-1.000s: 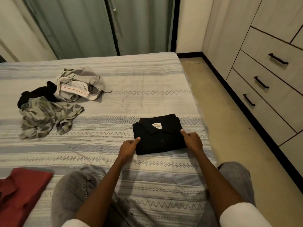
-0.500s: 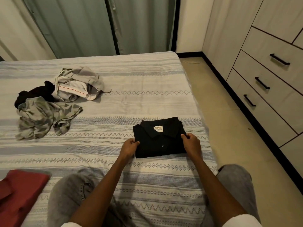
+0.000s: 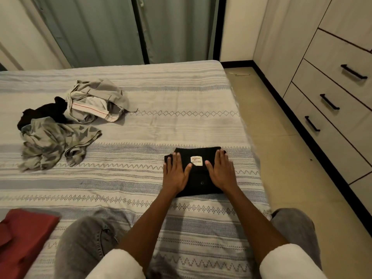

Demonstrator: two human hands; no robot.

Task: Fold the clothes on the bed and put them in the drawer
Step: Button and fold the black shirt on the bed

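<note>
While you knelt on the bed, this was how things lay, nearest first.

Knees: your grey-jeaned legs [image 3: 84, 246] rested on the striped bedspread [image 3: 141, 190], white sleeves [image 3: 116, 264] at the bottom edge.
Red garment: it lay flat at your left [image 3: 24, 232], partly cut off by the frame.
Left hand: you pressed it [image 3: 174, 174] flat, fingers straight, on the left half of the folded black shirt [image 3: 198, 183].
Right hand: you pressed it [image 3: 221, 173] flat the same way on the right half; neither hand gripped anything.
Black shirt: it sat folded into a neat rectangle near the bed's right edge, its white collar label [image 3: 196, 160] showing between your thumbs.
Unfolded pile: well apart, on the far left, lay a crumpled grey patterned garment [image 3: 52, 143], a black one [image 3: 43, 113] behind it, and a beige one with a red stripe [image 3: 94, 103] beside that.
Drawers: to your right, across the floor, the drawer fronts [image 3: 330, 101] with black handles stood closed.
Curtains: green ones [image 3: 112, 31] hung beyond the bed.
</note>
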